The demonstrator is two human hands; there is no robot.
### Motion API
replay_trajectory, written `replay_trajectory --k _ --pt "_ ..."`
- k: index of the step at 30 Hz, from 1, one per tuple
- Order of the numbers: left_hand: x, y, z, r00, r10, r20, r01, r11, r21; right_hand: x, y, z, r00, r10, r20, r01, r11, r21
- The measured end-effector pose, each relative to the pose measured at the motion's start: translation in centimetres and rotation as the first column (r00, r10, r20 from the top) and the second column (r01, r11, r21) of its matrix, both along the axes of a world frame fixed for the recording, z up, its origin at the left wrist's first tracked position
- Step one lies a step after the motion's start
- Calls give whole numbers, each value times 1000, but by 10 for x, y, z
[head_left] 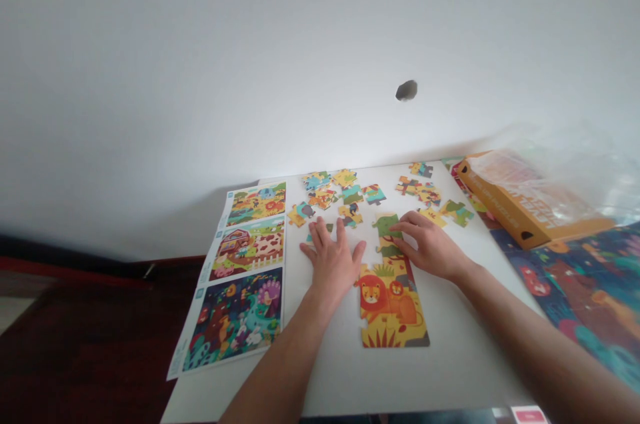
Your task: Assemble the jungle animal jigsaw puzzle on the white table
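Observation:
My left hand [333, 261] lies flat on the white table [450, 357] with its fingers spread, partly covering a small green puzzle piece [311, 236]. My right hand [430, 245] rests to its right, fingers pressed on a green puzzle piece [386, 224]. That piece lies at the top of a joined block of pieces showing two lions [393, 304]. Several loose puzzle pieces [330, 196] are scattered beyond both hands.
A sheet with three printed reference pictures [240, 277] lies at the table's left edge. An orange puzzle box [520, 214] under clear plastic stands at the right, with a large dark finished puzzle [590, 291] beside it. A white wall rises behind.

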State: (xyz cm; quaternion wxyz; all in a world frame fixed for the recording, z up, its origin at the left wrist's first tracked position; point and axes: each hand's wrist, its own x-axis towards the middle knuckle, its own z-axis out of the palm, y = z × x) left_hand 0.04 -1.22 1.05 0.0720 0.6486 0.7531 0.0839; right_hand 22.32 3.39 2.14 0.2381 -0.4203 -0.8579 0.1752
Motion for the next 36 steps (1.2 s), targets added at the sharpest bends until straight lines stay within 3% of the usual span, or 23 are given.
replay_trajectory --k 7,13,16,21,27,31,36 --pt "-2 16 -6 994 -105 22 104 992 67 -3 -2 1 998 59 -32 -61 998 -35" --pt "-1 28 -13 998 -59 -11 60 992 115 -6 0 -2 996 73 -41 -75 996 -43" --pt "-3 37 -14 1000 8 -22 -3 979 204 -6 2 -2 993 97 -60 -100 994 -43" --pt "-27 88 -5 980 200 -9 -186 927 325 -5 8 -6 990 99 -102 -103 994 -41" --pt "-66 156 3 974 221 45 -224 970 97 -1 17 -16 984 110 -140 -114 993 -18" --pt "-79 170 4 980 194 48 -198 977 77 1 22 -22 986 97 -133 -92 995 46" --pt "-85 162 16 984 159 80 -173 958 227 3 24 -24 997 31 -72 -23 994 104"
